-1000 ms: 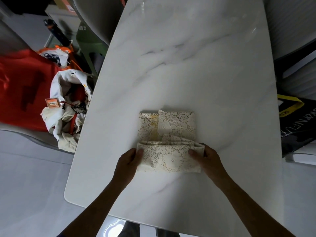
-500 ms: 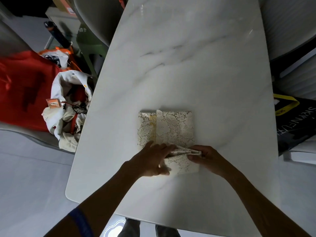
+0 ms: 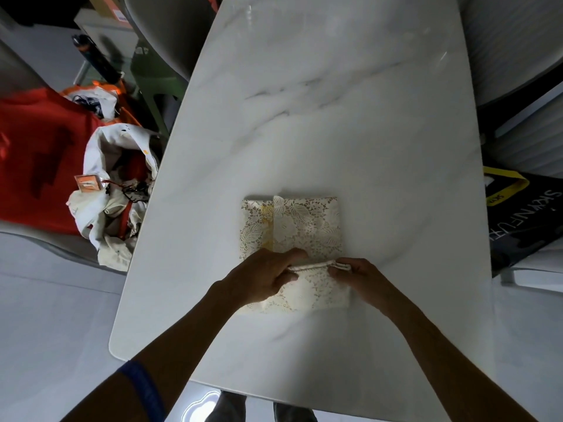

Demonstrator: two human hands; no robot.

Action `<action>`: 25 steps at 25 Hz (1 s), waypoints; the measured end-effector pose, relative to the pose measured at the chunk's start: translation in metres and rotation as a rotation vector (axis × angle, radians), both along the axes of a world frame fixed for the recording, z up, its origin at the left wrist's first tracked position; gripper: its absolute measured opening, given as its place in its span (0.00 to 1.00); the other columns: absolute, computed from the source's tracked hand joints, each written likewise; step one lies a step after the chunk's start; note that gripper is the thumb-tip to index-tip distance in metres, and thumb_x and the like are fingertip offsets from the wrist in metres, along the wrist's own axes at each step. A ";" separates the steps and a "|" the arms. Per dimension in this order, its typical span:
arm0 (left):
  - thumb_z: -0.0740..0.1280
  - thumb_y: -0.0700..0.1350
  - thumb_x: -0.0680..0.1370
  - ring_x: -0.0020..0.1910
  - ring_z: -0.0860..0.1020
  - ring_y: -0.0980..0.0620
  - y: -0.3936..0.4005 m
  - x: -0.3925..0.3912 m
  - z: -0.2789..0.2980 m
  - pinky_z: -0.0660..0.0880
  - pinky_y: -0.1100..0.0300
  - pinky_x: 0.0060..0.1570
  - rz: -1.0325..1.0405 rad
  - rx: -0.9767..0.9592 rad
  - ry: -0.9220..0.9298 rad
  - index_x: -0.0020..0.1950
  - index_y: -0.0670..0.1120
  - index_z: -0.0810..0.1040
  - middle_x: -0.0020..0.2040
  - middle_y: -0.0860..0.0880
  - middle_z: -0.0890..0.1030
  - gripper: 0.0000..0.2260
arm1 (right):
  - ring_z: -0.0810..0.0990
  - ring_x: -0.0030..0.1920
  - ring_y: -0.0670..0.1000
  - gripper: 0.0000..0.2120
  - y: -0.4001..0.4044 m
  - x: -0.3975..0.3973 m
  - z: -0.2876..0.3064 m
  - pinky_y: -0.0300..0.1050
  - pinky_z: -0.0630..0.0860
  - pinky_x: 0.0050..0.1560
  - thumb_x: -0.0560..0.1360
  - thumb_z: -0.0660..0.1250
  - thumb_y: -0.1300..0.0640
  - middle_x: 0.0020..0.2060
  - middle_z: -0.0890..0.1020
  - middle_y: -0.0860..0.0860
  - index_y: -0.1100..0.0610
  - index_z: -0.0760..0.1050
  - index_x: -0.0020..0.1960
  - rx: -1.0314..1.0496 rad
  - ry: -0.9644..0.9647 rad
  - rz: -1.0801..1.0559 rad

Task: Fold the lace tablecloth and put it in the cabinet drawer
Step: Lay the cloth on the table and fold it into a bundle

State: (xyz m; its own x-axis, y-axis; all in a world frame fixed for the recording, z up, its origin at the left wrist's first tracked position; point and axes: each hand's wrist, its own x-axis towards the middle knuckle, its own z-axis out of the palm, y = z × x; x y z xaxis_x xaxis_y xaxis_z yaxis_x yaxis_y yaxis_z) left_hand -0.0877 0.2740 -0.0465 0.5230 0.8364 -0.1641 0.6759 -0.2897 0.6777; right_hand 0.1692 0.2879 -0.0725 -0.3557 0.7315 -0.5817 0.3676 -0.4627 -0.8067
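The cream lace tablecloth [image 3: 304, 226] lies folded into a small rectangle on the white marble table [image 3: 335, 117], near the front edge. Its near half is raised into a fold with a thick corded edge running between my hands. My left hand [image 3: 265, 275] grips the left end of that fold, fingers curled over the edge. At the right end of the fold my right hand [image 3: 356, 275] pinches the same edge. The cabinet drawer is not in view.
Left of the table lie a heap of white bags [image 3: 112, 193] and a red cloth [image 3: 36, 156]. A grey chair back [image 3: 164, 35] stands at the far left corner. A black bag with a yellow handle [image 3: 524, 214] sits to the right.
My left hand moved from the cloth's left side onto the middle fold and took hold of its edge. The near half has been raised and pulled back toward me.
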 end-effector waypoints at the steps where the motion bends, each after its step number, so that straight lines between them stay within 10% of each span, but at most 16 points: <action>1: 0.66 0.48 0.80 0.37 0.81 0.56 0.001 -0.002 -0.004 0.72 0.70 0.38 0.020 0.013 0.036 0.59 0.49 0.75 0.40 0.53 0.82 0.09 | 0.75 0.38 0.47 0.12 0.000 -0.003 -0.001 0.44 0.69 0.42 0.75 0.69 0.50 0.33 0.77 0.49 0.60 0.77 0.42 0.011 -0.044 -0.024; 10: 0.62 0.53 0.81 0.36 0.83 0.50 0.006 -0.009 -0.033 0.79 0.58 0.38 0.089 0.243 0.236 0.54 0.51 0.77 0.39 0.51 0.85 0.08 | 0.81 0.45 0.54 0.13 -0.017 -0.029 -0.005 0.49 0.78 0.41 0.78 0.65 0.51 0.48 0.82 0.52 0.53 0.69 0.59 0.583 -0.682 -0.058; 14: 0.66 0.57 0.78 0.44 0.78 0.45 0.005 -0.007 -0.043 0.74 0.52 0.42 0.158 0.450 0.458 0.52 0.46 0.78 0.46 0.46 0.80 0.14 | 0.69 0.71 0.60 0.20 -0.043 -0.038 -0.018 0.62 0.66 0.69 0.79 0.62 0.52 0.71 0.71 0.57 0.55 0.70 0.70 1.113 -0.729 0.376; 19: 0.75 0.38 0.70 0.52 0.78 0.45 -0.013 -0.032 -0.044 0.77 0.53 0.49 0.035 0.381 0.256 0.58 0.45 0.78 0.55 0.45 0.80 0.18 | 0.53 0.79 0.55 0.40 -0.045 -0.025 -0.022 0.58 0.54 0.76 0.67 0.62 0.51 0.79 0.58 0.51 0.51 0.56 0.78 0.943 -0.740 0.673; 25: 0.65 0.26 0.71 0.75 0.65 0.48 -0.013 -0.074 -0.037 0.63 0.53 0.73 -0.066 0.161 0.149 0.72 0.50 0.72 0.75 0.52 0.68 0.33 | 0.74 0.67 0.61 0.33 -0.037 -0.038 -0.007 0.58 0.74 0.65 0.61 0.69 0.56 0.68 0.76 0.57 0.58 0.75 0.66 0.976 -0.747 0.620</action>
State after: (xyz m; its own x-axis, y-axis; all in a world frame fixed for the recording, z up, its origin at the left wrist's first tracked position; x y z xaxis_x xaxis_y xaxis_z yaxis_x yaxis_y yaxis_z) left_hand -0.1621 0.2614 -0.0839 0.5574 0.8229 -0.1102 0.7409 -0.4332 0.5133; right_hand 0.1308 0.2512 -0.0797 -0.6031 0.7880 -0.1239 0.7902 0.5690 -0.2278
